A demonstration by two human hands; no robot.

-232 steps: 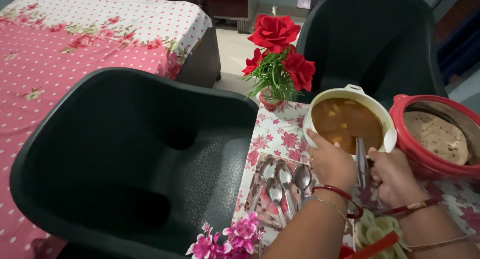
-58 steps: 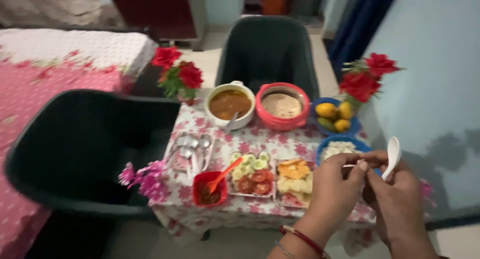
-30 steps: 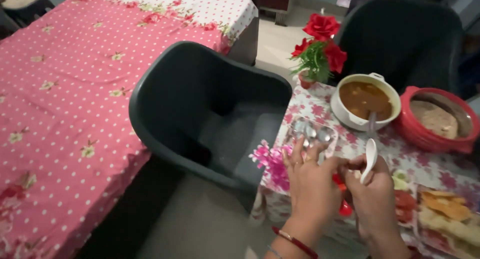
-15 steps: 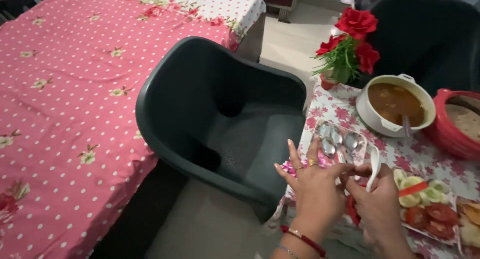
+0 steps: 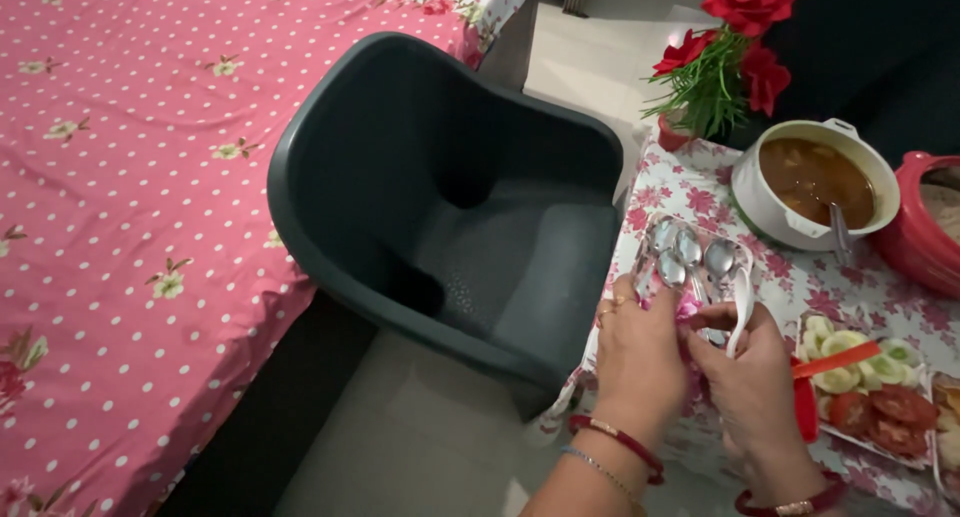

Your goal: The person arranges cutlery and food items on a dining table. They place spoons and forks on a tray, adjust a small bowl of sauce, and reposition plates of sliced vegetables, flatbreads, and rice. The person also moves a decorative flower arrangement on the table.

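Your right hand grips a white spoon — your left hand, fingers loosely curled, rests beside the metal spoons.

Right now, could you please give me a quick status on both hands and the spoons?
Right hand holds white spoon. Left hand rests by steel spoons. Pink flowers between hands.

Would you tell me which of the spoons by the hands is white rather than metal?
The white spoon held in the right hand, at the right edge of the group. The metal spoons lying beside it are shiny steel.
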